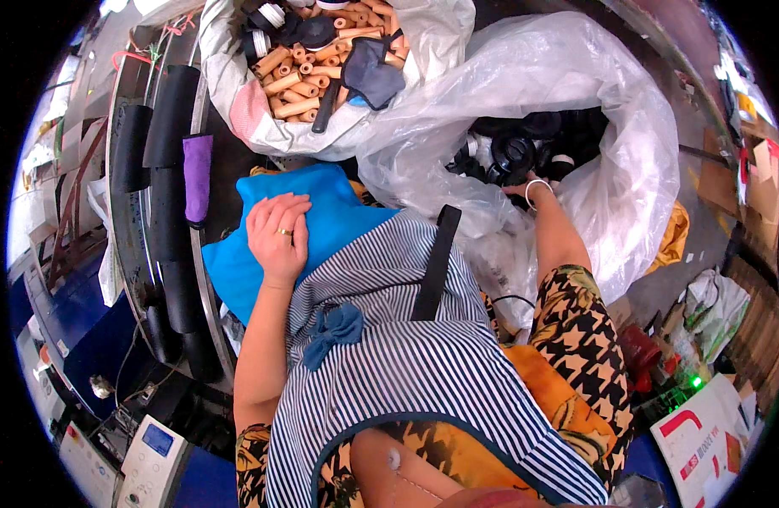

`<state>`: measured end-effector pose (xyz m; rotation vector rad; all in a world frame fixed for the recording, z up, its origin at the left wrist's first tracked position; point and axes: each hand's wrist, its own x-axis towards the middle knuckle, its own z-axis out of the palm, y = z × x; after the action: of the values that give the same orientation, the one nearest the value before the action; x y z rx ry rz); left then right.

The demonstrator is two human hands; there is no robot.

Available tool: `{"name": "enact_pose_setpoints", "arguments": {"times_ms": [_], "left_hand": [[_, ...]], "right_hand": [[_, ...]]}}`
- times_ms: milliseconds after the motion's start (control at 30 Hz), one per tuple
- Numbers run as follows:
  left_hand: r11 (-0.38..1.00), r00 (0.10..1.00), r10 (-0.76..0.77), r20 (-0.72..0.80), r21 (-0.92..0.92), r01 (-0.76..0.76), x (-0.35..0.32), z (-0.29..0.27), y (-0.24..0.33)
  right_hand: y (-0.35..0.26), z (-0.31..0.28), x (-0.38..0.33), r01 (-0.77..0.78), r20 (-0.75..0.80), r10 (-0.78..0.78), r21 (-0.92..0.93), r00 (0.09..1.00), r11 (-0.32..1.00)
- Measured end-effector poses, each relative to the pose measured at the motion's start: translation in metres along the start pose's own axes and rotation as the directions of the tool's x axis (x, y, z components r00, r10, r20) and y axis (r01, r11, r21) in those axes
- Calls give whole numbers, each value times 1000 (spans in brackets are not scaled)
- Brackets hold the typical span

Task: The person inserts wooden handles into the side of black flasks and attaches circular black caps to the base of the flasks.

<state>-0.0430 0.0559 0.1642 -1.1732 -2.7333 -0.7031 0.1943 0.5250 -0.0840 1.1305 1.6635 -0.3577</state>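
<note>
My left hand (277,237), a ring on one finger, rests on a bright blue cloth (338,199) over my lap. Its fingers lie loosely extended, with nothing held. On the right, my right hand (532,193), with a white band at the wrist, reaches into a large clear plastic bag (576,63). Inside the bag are several black round parts (515,154) and a few whitish ones. The right fingertips are down among these parts, mostly hidden, so I cannot tell whether they grip one.
Beyond my lap stands a white woven sack (228,93) of tan tubes (292,106), with a dark cloth piece (374,74) on top. A black-padded rail (171,135) bearing a purple sleeve (198,178) runs along the left. A white control box (152,464) sits lower left.
</note>
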Motion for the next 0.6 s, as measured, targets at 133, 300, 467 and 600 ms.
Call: {"name": "enact_pose_setpoints", "arguments": {"times_ms": [133, 300, 467, 600], "left_hand": [[1000, 1000, -7, -9, 18, 7, -2, -2, 0], [1000, 1000, -10, -26, 6, 10, -9, 3, -3], [1000, 1000, 20, -22, -20, -21, 1, 4, 0], [1000, 999, -4, -42, -12, 4, -5, 3, 0]], "right_hand": [[3, 4, 3, 26, -18, -26, -11, 999, 1000], [6, 6, -27, 99, -220, -88, 38, 972, 994], [26, -4, -41, 175, -359, -88, 217, 929, 961], [12, -43, -157, 352, -277, -335, 917, 901, 188]]}}
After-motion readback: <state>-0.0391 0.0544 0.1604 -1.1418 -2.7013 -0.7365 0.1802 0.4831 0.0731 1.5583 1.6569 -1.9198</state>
